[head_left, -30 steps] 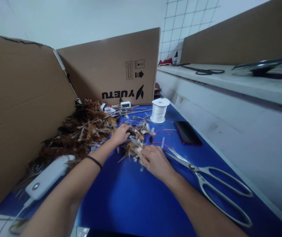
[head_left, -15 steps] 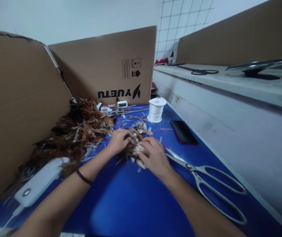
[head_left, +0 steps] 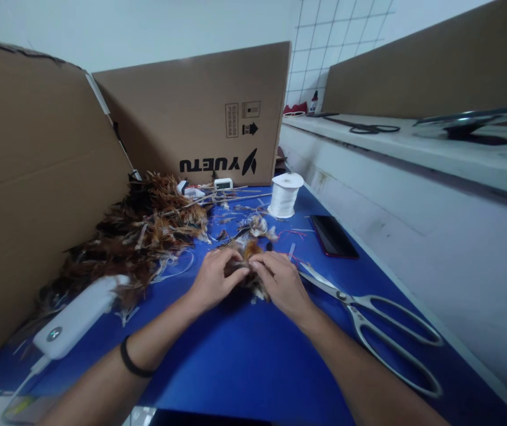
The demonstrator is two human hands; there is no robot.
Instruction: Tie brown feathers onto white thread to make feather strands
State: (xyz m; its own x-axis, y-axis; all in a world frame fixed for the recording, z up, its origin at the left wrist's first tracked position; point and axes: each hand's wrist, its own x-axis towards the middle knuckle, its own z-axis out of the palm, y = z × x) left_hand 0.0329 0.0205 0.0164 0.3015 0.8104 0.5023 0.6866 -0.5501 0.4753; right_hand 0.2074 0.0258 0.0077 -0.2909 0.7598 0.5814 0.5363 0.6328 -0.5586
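Both my hands meet over a small heap of brown and white feathers [head_left: 251, 249] on the blue tabletop [head_left: 235, 361]. My left hand [head_left: 218, 277] pinches at the feathers, thumb and forefinger brought near each other. From the other side my right hand [head_left: 280, 283] has its fingertips closed on the feathers, almost touching the left thumb. Exactly which feathers sit between the fingers is hidden. Large metal scissors [head_left: 346, 299] lie partly spread just right of my right hand. Beyond the hands stands a white spool of ribbon [head_left: 285, 196].
A long pile of brown feathers [head_left: 147, 231] runs along the cardboard box [head_left: 182, 106] on the left. In front of it lies a white power bank [head_left: 78, 319] with a cable. A dark phone [head_left: 333, 235] rests near the right edge, below a white ledge [head_left: 413, 142].
My left hand has moved slightly down and right, its thumb now close to the right fingertips. My right hand's fingers have drawn together at the feathers. The view has shifted slightly.
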